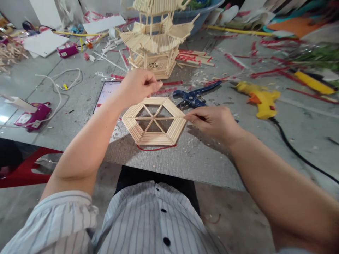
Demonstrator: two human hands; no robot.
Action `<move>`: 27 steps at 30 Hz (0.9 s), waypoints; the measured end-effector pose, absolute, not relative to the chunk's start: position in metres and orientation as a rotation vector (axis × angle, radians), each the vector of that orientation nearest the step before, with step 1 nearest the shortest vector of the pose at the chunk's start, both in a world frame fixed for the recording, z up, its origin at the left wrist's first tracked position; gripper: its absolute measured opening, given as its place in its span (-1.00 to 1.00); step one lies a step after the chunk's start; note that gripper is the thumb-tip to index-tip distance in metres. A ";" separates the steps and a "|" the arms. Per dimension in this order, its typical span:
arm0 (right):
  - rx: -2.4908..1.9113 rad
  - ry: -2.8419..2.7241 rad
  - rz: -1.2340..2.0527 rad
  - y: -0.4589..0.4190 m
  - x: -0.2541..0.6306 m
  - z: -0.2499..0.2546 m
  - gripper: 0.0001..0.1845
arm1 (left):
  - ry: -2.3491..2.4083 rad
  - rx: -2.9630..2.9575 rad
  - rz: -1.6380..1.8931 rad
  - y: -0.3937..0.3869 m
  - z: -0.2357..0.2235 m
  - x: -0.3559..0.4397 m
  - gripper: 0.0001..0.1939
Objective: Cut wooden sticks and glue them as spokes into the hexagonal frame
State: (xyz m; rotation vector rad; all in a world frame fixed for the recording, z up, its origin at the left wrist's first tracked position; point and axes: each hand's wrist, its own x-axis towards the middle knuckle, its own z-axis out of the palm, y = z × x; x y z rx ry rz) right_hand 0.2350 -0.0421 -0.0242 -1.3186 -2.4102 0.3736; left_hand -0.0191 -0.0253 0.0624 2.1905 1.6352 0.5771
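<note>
A hexagonal frame of pale wooden sticks, with spokes crossing at its middle, lies near the table's front edge. My right hand pinches its right corner between thumb and fingers. Above its far side hovers my left hand, fingertips pressed together; what they hold, if anything, I cannot make out. A red string curves along the frame's near side. Just beyond the frame, blue-handled pliers lie close to my right hand. A phone sits partly behind my left forearm.
A tiered stick pavilion stands at the back, before a blue basin. On the right lies a yellow glue gun with a black cord. Red-wrapped sticks lie beside the pavilion. A purple power socket with white cable is at left.
</note>
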 end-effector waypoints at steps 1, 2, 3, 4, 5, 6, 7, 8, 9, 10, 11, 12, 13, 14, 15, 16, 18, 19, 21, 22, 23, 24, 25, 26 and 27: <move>-1.349 -2.429 0.361 -0.042 0.234 -0.024 -0.62 | 1.670 2.183 0.633 -0.026 0.064 -0.021 -0.66; -1.367 -2.443 0.344 -0.041 0.233 -0.023 -0.62 | 1.687 2.181 0.666 -0.028 0.064 -0.024 -0.63; -1.380 -2.457 0.328 -0.041 0.232 -0.022 -0.63 | 1.680 2.189 0.666 -0.029 0.063 -0.028 -0.60; -1.389 -2.463 0.313 -0.041 0.231 -0.021 -0.64 | 1.740 2.169 0.680 -0.030 0.061 -0.034 -0.58; -1.393 -2.465 0.301 -0.042 0.231 -0.020 -0.63 | 1.770 2.153 0.632 -0.032 0.058 -0.040 -0.58; -1.398 -2.460 0.289 -0.041 0.230 -0.020 -0.63 | 1.841 2.131 0.693 -0.032 0.053 -0.047 -0.56; -1.409 -2.443 0.269 -0.041 0.230 -0.020 -0.63 | 1.906 2.102 0.771 -0.033 0.047 -0.053 -0.54; -1.426 -2.421 0.243 -0.040 0.230 -0.020 -0.62 | 2.001 2.061 0.891 -0.033 0.040 -0.059 -0.53; -1.444 -2.397 0.214 -0.039 0.231 -0.021 -0.63 | 2.029 2.041 0.853 -0.032 0.034 -0.064 -0.56; -1.458 -2.376 0.187 -0.038 0.233 -0.022 -0.63 | 2.051 2.037 0.815 -0.031 0.029 -0.068 -0.59; -1.468 -2.358 0.163 -0.036 0.234 -0.024 -0.63 | 2.061 2.050 0.779 -0.031 0.024 -0.070 -0.62; -1.473 -2.344 0.144 -0.035 0.236 -0.025 -0.63 | 2.081 2.061 0.769 -0.030 0.021 -0.070 -0.65; -1.475 -2.336 0.131 -0.034 0.238 -0.026 -0.63 | 2.077 2.085 0.741 -0.029 0.018 -0.070 -0.68; -1.477 -2.332 0.120 -0.033 0.239 -0.027 -0.62 | 2.071 2.114 0.711 -0.029 0.016 -0.069 -0.69; -1.478 -2.334 0.113 -0.032 0.240 -0.028 -0.62 | 2.068 2.140 0.676 -0.029 0.015 -0.067 -0.70; -1.477 -2.344 0.108 -0.032 0.240 -0.029 -0.62 | 2.065 2.163 0.632 -0.029 0.014 -0.066 -0.70; -1.454 -2.394 0.113 -0.032 0.239 -0.030 -0.61 | 2.065 2.209 0.526 -0.029 0.012 -0.063 -0.68; -1.445 -2.424 0.116 -0.033 0.238 -0.031 -0.61 | 2.072 2.229 0.471 -0.029 0.010 -0.062 -0.67; -1.468 -2.468 0.110 -0.036 0.236 -0.031 -0.59 | 2.084 2.270 0.370 -0.030 0.008 -0.061 -0.64; -1.498 -2.478 0.098 -0.037 0.234 -0.030 -0.59 | 2.085 2.290 0.329 -0.030 0.007 -0.060 -0.64; -1.529 -2.486 0.084 -0.038 0.233 -0.030 -0.58 | 2.087 2.303 0.305 -0.031 0.006 -0.060 -0.63; -1.552 -2.492 0.070 -0.040 0.232 -0.029 -0.57 | 2.086 2.309 0.300 -0.032 0.006 -0.059 -0.64; -1.565 -2.499 0.060 -0.041 0.230 -0.028 -0.57 | 2.080 2.312 0.306 -0.033 0.006 -0.059 -0.64; -1.570 -2.508 0.055 -0.042 0.230 -0.028 -0.56 | 2.077 2.307 0.319 -0.034 0.007 -0.059 -0.64; -1.579 -2.511 0.051 -0.042 0.229 -0.027 -0.55 | 2.083 2.294 0.332 -0.034 0.007 -0.059 -0.64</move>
